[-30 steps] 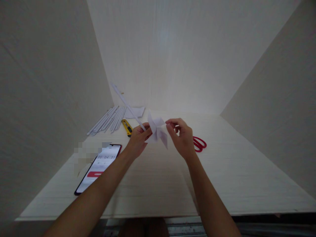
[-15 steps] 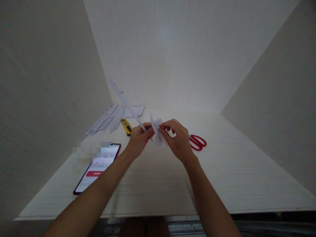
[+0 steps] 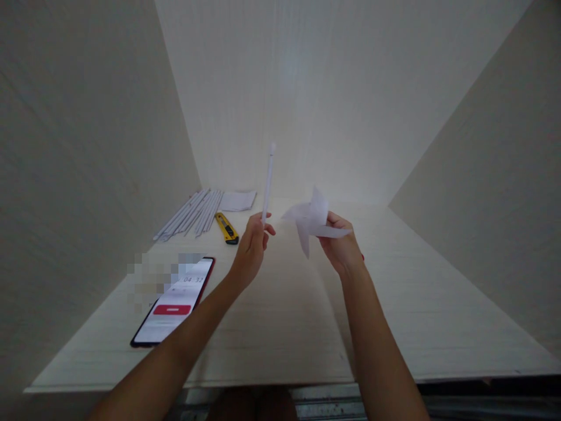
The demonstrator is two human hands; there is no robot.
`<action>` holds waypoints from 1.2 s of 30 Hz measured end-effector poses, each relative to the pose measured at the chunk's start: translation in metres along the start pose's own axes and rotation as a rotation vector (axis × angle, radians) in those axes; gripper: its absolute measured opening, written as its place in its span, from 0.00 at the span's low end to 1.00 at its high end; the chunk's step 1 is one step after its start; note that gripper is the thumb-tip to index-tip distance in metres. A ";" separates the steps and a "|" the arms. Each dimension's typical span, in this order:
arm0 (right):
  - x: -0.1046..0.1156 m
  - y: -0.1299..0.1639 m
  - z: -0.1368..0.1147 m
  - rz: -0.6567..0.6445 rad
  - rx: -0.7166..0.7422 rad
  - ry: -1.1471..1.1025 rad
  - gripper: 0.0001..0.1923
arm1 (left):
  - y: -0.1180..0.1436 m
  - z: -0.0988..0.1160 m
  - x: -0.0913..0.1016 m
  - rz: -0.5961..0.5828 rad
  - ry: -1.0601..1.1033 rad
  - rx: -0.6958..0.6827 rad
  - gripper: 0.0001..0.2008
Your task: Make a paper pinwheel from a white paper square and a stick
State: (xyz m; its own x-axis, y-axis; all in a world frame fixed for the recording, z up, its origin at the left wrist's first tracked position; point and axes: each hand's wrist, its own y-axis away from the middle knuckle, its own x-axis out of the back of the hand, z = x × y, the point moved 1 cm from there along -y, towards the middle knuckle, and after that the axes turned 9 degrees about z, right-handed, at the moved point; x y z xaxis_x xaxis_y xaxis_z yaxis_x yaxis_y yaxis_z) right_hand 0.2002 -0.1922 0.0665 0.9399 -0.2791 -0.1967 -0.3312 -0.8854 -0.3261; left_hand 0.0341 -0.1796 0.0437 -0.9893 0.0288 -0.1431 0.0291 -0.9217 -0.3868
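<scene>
My left hand (image 3: pixel 253 242) is closed around the lower end of a thin white paper stick (image 3: pixel 269 181), which points up toward the back wall. In my right hand (image 3: pixel 339 240) is a white paper pinwheel (image 3: pixel 311 216), its folded blades spread out and facing me. Some of the right fingers are hidden behind the paper. Pinwheel and stick are apart from each other, with a gap between the two hands.
Several white paper sticks (image 3: pixel 188 216) lie at the back left beside a pile of paper sheets (image 3: pixel 238 201). A yellow box cutter (image 3: pixel 227 228) rests in front of them. Nearer stands a phone (image 3: pixel 175 304) showing a timer, lying flat. Walls enclose the table (image 3: pixel 280 327).
My hands have moved apart. The pinwheel has come away from the stick with my right hand and turned to face me. The stick has swung more upright. The red scissors are now almost fully covered.
</scene>
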 end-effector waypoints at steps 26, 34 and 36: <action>0.024 0.001 -0.021 0.557 0.454 0.197 0.09 | 0.034 -0.001 -0.016 -0.134 -0.038 0.128 0.11; 0.023 -0.001 -0.021 0.532 0.473 0.232 0.08 | 0.036 0.001 -0.016 -0.008 -0.101 0.030 0.09; 0.023 -0.001 -0.021 0.531 0.463 0.213 0.08 | 0.036 -0.001 -0.014 0.007 -0.132 0.005 0.09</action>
State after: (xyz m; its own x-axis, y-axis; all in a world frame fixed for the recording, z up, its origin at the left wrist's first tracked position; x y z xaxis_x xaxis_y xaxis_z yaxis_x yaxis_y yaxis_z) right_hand 0.2241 -0.2056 0.0813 0.6234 -0.7345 -0.2681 -0.7029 -0.3763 -0.6036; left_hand 0.0494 -0.2127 0.0306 -0.9993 -0.0280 -0.0244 0.0352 -0.9238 -0.3812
